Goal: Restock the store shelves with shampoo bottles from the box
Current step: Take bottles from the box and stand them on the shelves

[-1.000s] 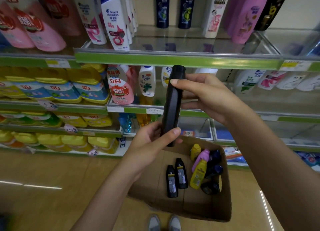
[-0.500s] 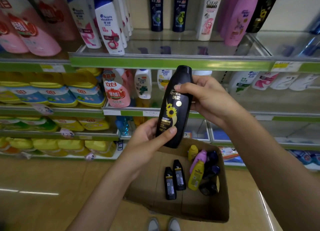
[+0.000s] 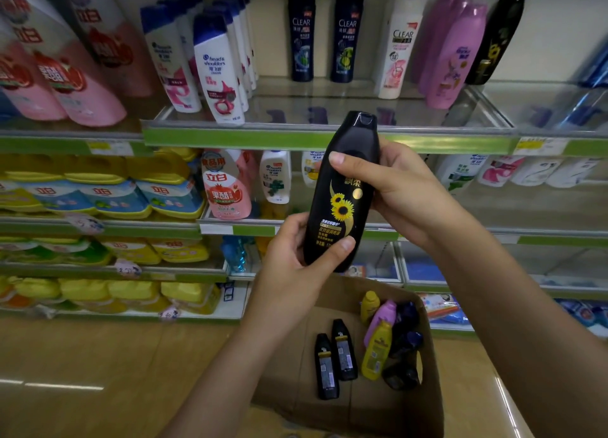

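Stocked shelves [image 3: 325, 139] | both hands' fingers grip black bottle [image 3: 342, 190] (upright) | box [image 3: 424, 372] below, perhaps eight bottles

The shampoo bottle [image 3: 342, 190] is showing glossy black with yellow sunflowers and gold lettering. Below it, the brown cardboard box [image 3: 427, 388] is holding two black bottles [image 3: 335, 362], a yellow bottle [image 3: 376, 352] and a pink bottle [image 3: 381, 319]. Above the black bottle, the green-edged shelf [image 3: 263, 141] is carrying white-and-blue bottles [image 3: 214, 65], dark navy bottles [image 3: 301, 32] and purple bottles [image 3: 454, 52].
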Demonstrator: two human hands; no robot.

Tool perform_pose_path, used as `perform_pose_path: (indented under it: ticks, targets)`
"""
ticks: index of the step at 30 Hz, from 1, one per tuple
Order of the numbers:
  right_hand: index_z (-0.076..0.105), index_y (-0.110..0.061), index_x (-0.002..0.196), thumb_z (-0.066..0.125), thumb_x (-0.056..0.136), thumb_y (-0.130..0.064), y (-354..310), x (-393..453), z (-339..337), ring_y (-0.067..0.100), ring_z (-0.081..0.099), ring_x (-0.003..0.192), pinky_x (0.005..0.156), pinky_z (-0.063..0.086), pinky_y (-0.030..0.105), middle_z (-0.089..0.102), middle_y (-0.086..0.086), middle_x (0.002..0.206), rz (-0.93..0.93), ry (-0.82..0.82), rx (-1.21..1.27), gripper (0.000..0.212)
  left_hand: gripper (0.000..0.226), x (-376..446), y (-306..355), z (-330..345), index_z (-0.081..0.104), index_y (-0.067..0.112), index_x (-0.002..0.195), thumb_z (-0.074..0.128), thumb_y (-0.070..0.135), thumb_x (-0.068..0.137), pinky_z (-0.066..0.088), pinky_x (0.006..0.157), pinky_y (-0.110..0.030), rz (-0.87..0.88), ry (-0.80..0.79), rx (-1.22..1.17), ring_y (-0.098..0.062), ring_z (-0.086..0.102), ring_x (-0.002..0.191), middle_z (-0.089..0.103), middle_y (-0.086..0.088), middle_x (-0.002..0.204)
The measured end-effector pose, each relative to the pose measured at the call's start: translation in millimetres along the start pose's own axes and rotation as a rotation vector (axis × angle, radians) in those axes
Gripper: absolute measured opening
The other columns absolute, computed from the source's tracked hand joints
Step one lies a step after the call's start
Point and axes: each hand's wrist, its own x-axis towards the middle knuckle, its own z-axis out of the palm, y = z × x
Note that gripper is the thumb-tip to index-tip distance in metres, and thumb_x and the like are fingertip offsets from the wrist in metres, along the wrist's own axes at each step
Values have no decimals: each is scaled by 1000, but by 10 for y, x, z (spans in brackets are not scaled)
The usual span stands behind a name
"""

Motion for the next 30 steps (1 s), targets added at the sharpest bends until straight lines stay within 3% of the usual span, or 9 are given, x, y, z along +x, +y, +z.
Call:
perform_pose_path:
  ticks: [4, 8, 13, 17, 21, 25, 30]
  targets:
    - [63, -8, 107, 68, 86, -13, -142, 38, 52, 19, 68, 80, 60, 53, 21, 71, 13, 97, -38, -4, -36, 22, 40, 89, 117, -122, 54, 21, 120, 62, 32, 82, 51, 84, -18, -10, -97, -8, -2, 64, 103, 70, 7, 111]
    - [62, -6, 109, 66, 87, -10, -254, 72, 113, 15, 67, 70, 46, 44, 13, 69, 21, 105, -48, -12, -45, 22, 24, 177, 205, -249, 54, 35, 111, 57, 32, 88, 50, 90, -20, 7, -147, 67, 1, 62, 104, 68, 12, 112]
    - [65, -11, 107, 70, 81, -16, -277, 147, 178, 21, 70, 86, 61, 53, 22, 71, 18, 109, -60, -7, -95, 27, 28, 266, 254, -349, 58, 24, 113, 60, 28, 85, 50, 95, -29, 22, -144, 59, -5, 63, 105, 68, 6, 111]
    - [62, -11, 113, 69, 84, -16, -309, 132, 177, 16, 70, 79, 54, 49, 18, 72, 14, 106, -63, 46, -55, 31, 24, 309, 269, -355, 58, 27, 111, 60, 23, 88, 50, 90, -21, 37, -144, 27, -1, 63, 102, 69, 7, 109]
    - [60, -11, 117, 66, 85, -21, -311, 57, 104, 11, 68, 74, 56, 51, 19, 71, -1, 86, -78, 75, -5, 34, 28, 363, 266, -280, 57, 24, 116, 61, 21, 88, 50, 87, -18, 48, -159, 11, -1, 63, 101, 68, 7, 108]
    - [60, -8, 122, 64, 81, -34, -318, -10, -2, 15, 67, 89, 73, 54, 30, 70, 3, 98, -75, 102, 13, 48, 27, 384, 255, -163, 58, 23, 115, 61, 21, 88, 50, 84, -13, 53, -180, -22, -1, 64, 99, 69, 6, 108]
    - [63, -11, 119, 66, 81, -32, -326, -83, -243, 19, 66, 95, 82, 56, 36, 68, 7, 105, -91, 130, 23, 43, 21, 460, 270, 60, 58, 31, 105, 62, 20, 88, 50, 83, -14, 67, -215, -32, 3, 64, 97, 69, 11, 103]
